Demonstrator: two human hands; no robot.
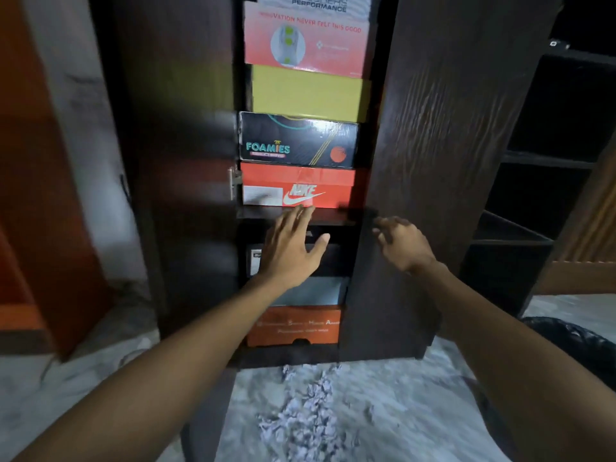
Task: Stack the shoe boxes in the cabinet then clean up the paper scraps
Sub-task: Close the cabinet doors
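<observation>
Fingers straight and close together, thumb splayed, the left hand (293, 243) reaches into the gap between two dark wood-grain cabinet doors, fingertips (305, 211) at the front edge of a dark shelf (333, 217), just beneath a red-orange Nike shoe box (296, 186). The right hand (401, 243) holds nothing, its fingers loosely bent against the inner edge of the right-hand door (430, 161); whether they touch the wood cannot be told.

The opening is narrow: the left-hand door (173, 145), with a small metal latch (234, 181) on its edge, and the right-hand door leave room barely wider than the boxes.

Above the Nike box the stack rises with a black Foamies shoe box (298, 140), a plain yellow shoe box (310, 93), a pink-red printed shoe box (306, 40) and a white Skechers Performance shoe box (315, 3) at the frame's top. Below the shelf, behind the left wrist, sit a dark box (333, 258), a pale grey box (313, 291) and an orange box with white lettering (295, 325).

Crumpled white paper scraps (306, 418) lie in a heap on the pale marbled floor (400, 395) before the cabinet. To the right stand open dark shelves (546, 161), with a black plastic bag (573, 338) on the floor beside them. An orange panel (36, 161) fills the left edge.
</observation>
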